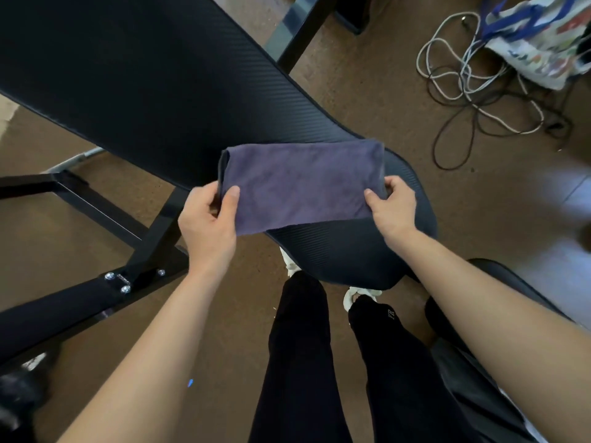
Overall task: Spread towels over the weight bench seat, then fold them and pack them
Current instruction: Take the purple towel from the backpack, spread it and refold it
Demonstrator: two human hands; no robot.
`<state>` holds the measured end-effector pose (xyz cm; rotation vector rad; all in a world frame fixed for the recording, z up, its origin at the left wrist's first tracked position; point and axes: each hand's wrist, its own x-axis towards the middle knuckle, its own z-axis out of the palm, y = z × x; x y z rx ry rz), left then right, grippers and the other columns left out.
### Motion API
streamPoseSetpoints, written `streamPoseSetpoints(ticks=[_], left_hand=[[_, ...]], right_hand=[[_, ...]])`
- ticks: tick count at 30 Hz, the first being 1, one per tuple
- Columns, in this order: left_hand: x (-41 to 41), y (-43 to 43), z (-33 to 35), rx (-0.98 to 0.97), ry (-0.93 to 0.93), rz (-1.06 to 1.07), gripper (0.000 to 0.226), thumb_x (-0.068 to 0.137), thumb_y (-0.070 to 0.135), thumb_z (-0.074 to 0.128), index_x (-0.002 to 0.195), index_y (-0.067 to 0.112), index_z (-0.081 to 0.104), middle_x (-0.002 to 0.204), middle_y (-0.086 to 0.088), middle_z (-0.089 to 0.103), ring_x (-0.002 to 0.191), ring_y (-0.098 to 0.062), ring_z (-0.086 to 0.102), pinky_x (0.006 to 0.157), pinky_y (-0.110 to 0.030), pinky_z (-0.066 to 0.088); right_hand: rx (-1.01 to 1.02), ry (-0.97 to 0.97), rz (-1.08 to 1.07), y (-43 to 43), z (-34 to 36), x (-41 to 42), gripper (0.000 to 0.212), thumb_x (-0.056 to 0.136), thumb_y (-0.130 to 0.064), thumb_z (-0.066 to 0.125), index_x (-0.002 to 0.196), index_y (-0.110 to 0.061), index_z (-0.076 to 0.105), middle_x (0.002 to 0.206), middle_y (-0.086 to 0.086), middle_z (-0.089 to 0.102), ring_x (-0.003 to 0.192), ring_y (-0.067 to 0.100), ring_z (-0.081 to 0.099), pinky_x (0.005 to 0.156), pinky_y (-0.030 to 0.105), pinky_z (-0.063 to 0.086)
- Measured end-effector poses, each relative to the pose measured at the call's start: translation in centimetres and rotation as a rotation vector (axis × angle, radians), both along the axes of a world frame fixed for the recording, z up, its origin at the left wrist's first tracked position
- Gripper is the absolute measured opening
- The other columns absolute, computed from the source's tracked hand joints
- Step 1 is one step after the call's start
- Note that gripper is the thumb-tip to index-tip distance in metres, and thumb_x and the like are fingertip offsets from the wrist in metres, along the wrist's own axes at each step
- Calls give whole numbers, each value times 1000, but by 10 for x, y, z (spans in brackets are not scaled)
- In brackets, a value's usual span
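Note:
A dark purple towel (300, 183), folded into a rectangle, lies across the narrow near end of the black padded weight bench seat (339, 251). My left hand (208, 225) pinches the towel's near left corner, thumb on top. My right hand (393, 206) grips the near right corner the same way. The towel's near edge is lifted slightly off the pad; its far edge rests on the bench. The long black backrest pad (128, 75) runs away to the upper left.
The bench's black steel frame (96, 282) with bolts crosses the brown floor at left. A tangle of white and black cables (473, 84) lies at upper right beside a patterned cloth bag (540, 36). My legs in black trousers stand just below the seat.

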<state>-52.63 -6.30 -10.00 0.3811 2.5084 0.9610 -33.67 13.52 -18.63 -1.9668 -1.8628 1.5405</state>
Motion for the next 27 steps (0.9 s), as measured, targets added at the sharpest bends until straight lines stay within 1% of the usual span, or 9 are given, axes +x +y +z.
streamPoseSetpoints(ticks=[3,7,9,12,14,17,22,25,27], left_hand=[[-17,28,-1,-15,121,-178,23,103,28,61,114,11,72,100,3,62,86,0,55,74,-3,37],[-33,57,-4,-46,203,-215,29,100,37,61,114,15,75,100,2,65,90,-7,57,74,-15,41],[-34,65,-4,-57,236,-215,29,99,39,61,113,17,75,100,4,64,90,-6,57,73,-14,41],[-26,72,-2,-82,277,-217,30,98,43,62,111,18,75,96,7,58,84,-4,52,67,-7,32],[-13,75,0,-70,265,-210,29,98,42,63,109,18,75,95,6,56,80,-3,50,65,-5,30],[15,81,2,-17,177,-243,23,98,36,66,110,17,73,95,6,60,77,-1,52,68,-4,36],[75,92,-15,14,25,-363,17,96,31,69,109,20,69,97,5,63,82,-8,59,73,-24,48],[106,101,-35,-3,-10,-411,15,97,28,68,109,18,69,95,7,61,81,-9,57,74,-26,46],[120,107,-48,-39,-14,-427,16,98,29,67,109,18,68,95,9,59,81,-9,56,72,-24,41]], right_hand=[[-35,-127,-40,-21,-1,33,32,88,-22,76,110,-20,52,83,-5,53,73,8,53,67,22,40],[-46,-23,3,-29,-1,44,35,88,-16,76,114,-22,55,84,-4,54,71,7,54,69,16,44],[-94,67,62,-24,-3,39,42,89,-12,75,125,-22,56,97,-6,59,79,5,59,74,14,47],[-215,140,88,-11,-12,31,54,92,-10,72,141,-20,52,117,-4,59,95,8,64,80,15,49],[-285,167,53,-1,-19,31,54,92,-9,70,141,-21,52,118,0,59,100,12,63,79,21,52],[-382,200,26,10,-25,37,49,93,-11,68,139,-24,55,114,1,63,105,16,64,80,28,54],[-612,295,-73,26,-26,43,33,106,-29,51,138,-27,57,128,5,65,117,21,64,94,36,52],[-694,350,-142,29,-25,47,38,106,-42,45,137,-25,60,130,6,63,120,22,62,103,42,49],[-732,382,-161,29,-28,50,47,105,-51,42,139,-23,60,133,7,63,123,23,61,102,43,49]])
